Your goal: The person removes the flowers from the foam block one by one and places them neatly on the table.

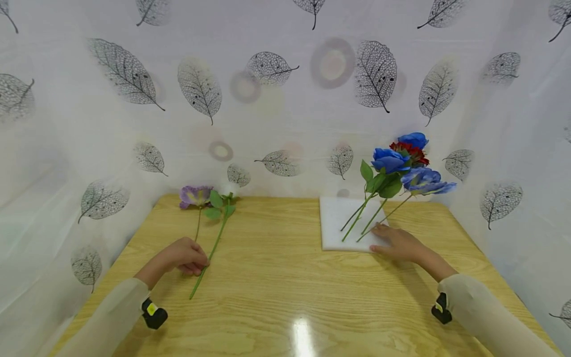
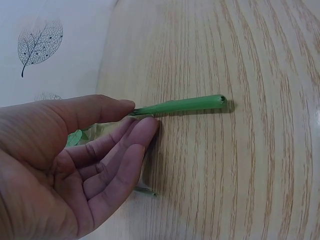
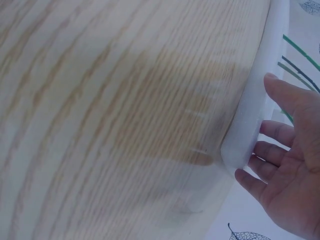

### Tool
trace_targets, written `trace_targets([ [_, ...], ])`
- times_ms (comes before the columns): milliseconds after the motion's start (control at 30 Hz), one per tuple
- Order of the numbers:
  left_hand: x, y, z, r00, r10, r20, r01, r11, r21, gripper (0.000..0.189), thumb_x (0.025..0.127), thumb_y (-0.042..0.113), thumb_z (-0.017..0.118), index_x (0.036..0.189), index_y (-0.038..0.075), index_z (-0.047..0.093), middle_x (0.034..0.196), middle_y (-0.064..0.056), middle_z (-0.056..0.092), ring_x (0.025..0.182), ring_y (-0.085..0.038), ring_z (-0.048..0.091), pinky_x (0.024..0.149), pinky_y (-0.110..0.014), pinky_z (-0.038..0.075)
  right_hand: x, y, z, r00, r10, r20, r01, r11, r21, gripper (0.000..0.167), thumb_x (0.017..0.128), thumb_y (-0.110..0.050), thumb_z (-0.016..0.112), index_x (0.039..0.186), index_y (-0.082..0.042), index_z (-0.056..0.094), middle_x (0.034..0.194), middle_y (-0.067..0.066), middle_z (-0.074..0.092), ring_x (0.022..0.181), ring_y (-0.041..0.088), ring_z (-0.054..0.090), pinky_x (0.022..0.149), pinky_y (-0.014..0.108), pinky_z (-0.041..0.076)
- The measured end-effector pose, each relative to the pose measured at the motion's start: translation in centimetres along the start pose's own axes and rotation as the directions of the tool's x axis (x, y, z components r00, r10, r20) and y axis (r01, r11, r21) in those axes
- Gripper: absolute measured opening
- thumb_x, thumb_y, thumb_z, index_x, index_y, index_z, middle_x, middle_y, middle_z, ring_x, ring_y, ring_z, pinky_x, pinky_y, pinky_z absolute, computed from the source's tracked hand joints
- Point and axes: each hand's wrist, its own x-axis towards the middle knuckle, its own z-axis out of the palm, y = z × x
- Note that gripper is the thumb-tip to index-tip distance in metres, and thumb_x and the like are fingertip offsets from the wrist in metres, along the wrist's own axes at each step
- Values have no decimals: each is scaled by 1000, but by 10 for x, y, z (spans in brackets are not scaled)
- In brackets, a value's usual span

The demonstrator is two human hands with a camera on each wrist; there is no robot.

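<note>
In the head view, my left hand (image 1: 189, 255) is at the table's left. Its thumb and fingers pinch a green flower stem (image 2: 185, 104) near the lower end, as the left wrist view shows. The stem's leafy top (image 1: 223, 204) points to the back, with a pale bloom blending into the backdrop. Beside it lies a purple flower (image 1: 196, 196) on a thin stem. My right hand (image 1: 397, 243) touches the near right corner of a white foam block (image 1: 332, 233), fingers spread and relaxed. Blue roses (image 1: 389, 159), a red flower (image 1: 418, 156) and a violet-blue flower (image 1: 426, 181) stand tilted in the foam.
The wooden table (image 1: 267, 287) reaches back to a white curtain (image 1: 276, 119) printed with leaves. Blooms on the foam block lean to the right over the table's back edge. A black wrist device (image 1: 153, 313) sits on the left sleeve, another (image 1: 441, 308) on the right.
</note>
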Motion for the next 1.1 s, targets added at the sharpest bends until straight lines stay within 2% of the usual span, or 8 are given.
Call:
trace_targets([
  [433,2,1,-2,1000,-4,-13,4,1000,16,18,90,12,71,100,-4,72,78,-6,73,68,-14,70,63,-31,60,1,2,2,1000,-7,-4,7,1000,-14,68,97,-43,67,141,7,56,149,36,45,136,55,44,106,67,42],
  [633,5,5,-8,998,50,-26,-49,997,59,24,93,13,68,106,-7,70,90,-11,74,76,-17,70,70,-36,61,2,4,3,1000,2,6,-2,1000,-18,68,97,-43,67,142,6,55,150,35,43,137,55,43,106,67,41],
  [833,11,17,-10,994,90,-69,-85,994,75,28,95,14,65,112,-9,68,99,-19,72,81,-19,70,74,-39,62,2,2,1,1000,-1,7,1,1000,-8,68,97,-43,67,142,7,54,150,36,43,137,55,43,107,67,41],
  [1000,23,30,-6,989,99,-108,-88,991,102,30,96,16,66,115,-7,68,99,-19,73,80,-17,70,76,-39,63,1,0,-1,1000,-6,4,6,1000,-3,68,96,-42,68,141,7,55,150,36,44,137,55,44,107,66,41],
  [1100,32,41,-1,985,130,-110,-116,985,127,29,97,18,67,115,-5,69,101,-19,73,81,-18,71,77,-40,63,1,0,-1,1000,-10,1,10,1000,-2,68,96,-42,68,141,7,56,149,36,45,137,55,44,107,66,42],
])
